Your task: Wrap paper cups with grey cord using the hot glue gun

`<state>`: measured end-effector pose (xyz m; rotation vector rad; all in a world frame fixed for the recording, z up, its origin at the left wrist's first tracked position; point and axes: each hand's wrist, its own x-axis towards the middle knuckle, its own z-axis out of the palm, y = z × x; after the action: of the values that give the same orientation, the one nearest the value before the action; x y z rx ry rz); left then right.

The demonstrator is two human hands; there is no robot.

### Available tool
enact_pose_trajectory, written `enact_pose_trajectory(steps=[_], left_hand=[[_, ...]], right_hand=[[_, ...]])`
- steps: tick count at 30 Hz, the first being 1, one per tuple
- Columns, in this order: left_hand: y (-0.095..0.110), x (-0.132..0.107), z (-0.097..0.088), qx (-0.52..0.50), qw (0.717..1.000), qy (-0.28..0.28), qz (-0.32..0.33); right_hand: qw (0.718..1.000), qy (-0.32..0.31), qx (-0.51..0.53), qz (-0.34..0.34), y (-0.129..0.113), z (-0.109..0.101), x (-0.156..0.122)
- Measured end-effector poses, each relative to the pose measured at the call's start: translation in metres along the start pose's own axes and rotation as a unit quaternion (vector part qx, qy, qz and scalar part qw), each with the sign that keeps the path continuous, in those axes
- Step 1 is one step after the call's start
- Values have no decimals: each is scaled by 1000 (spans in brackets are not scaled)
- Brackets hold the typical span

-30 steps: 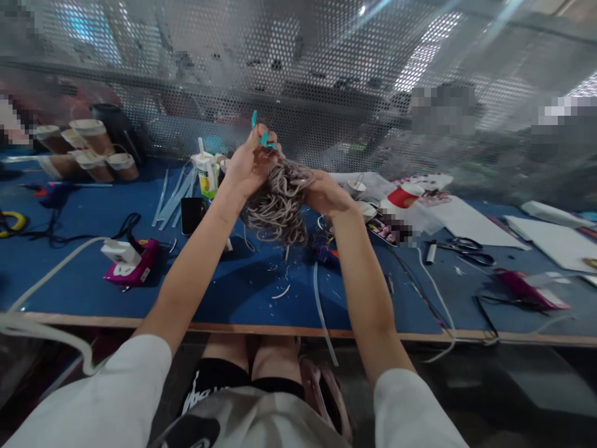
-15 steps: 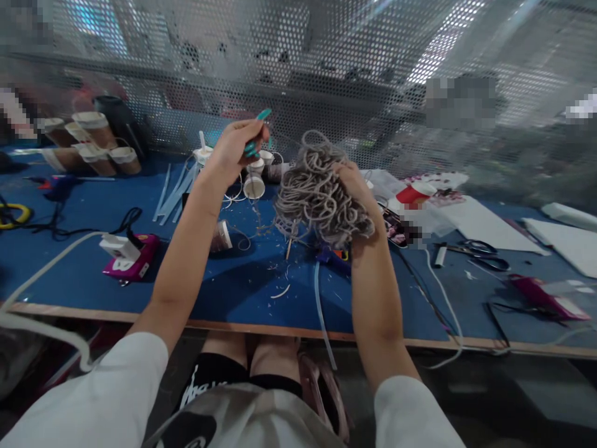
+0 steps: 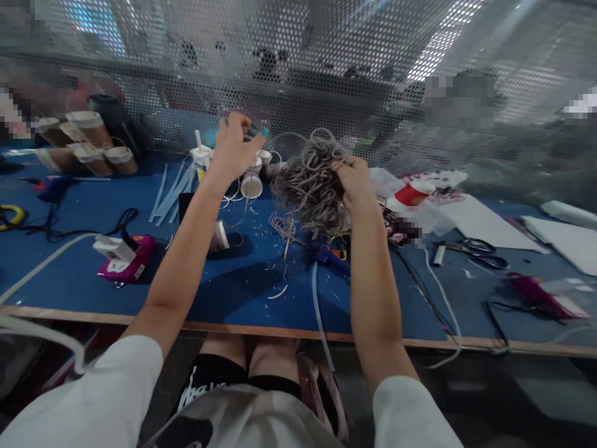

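One blue tabletop (image 3: 242, 298) | perforated screen (image 3: 345, 115) | right hand (image 3: 357, 180) gripping yarn (image 3: 314, 186) | left hand (image 3: 236, 149): hold unclear

Scissors (image 3: 467, 250) (dark-handled) lie near a red cup (image 3: 411, 194).

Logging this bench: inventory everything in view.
Yarn bundle: one, grey, centre
Glue guns: two, blue, centre, far left
Small cups: several, white rims, centre back
Drink container: one, white, back left
Strips: several, translucent, back left
Brown cups: several, brown, back left
Flask: one, dark, back left
Socket block: one, magenta, left
Paper cup: one, red, back right
Scissors: one, dark, right
Sheets: several, white, right
Cables: several, mixed, both sides
Table: one, blue, beneath
Mesh screen: one, grey, back
Left hand: one, teal nails, left of yarn
Right hand: one, gripping yarn
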<state>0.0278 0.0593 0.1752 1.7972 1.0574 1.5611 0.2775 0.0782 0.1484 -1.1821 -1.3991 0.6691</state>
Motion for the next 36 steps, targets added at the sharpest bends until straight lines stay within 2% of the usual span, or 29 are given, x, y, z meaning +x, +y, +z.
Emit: enact_pose_trajectory(steps=[1,2,4,5,8,11,14,19,22,27,31,33,36], left_hand=[[2,-3,6,23,999,32,-5],[4,-7,14,32,999,27,-20],[9,-17,32,33,997,-58,-41],[9,-21,41,38,996,-79,-27],[1,-29,64,52,999,-13,12],[-12,-27,76,54,996,40,60],[-18,-24,77,45,993,52,100],[-15,-25,73,54,990,45,122],[-15,-26,72,78,987,58,125],[-18,-31,79,102,985,70,118],[-15,-36,85,126,979,100,123],[-13,-38,83,139,975,111,137],[-12,-39,76,139,970,122,155]], right_hand=[[1000,9,0,-11,-1,4,-1],[1000,15,-8,-27,-2,7,-2],[998,28,-29,-56,-5,12,-5],[996,32,-42,-69,-7,14,-7],[994,31,-51,-89,-16,19,-14],[996,-10,-8,-92,-23,23,-22],[995,-37,10,-92,-26,25,-27],[992,31,-56,-110,-28,28,-31],[992,47,-63,-103,-29,34,-34],[992,70,-55,-87,-28,48,-43],[985,94,-108,-93,-25,55,-46],[979,106,-140,-106,-26,55,-46],[972,90,-159,-145,-30,50,-46]])
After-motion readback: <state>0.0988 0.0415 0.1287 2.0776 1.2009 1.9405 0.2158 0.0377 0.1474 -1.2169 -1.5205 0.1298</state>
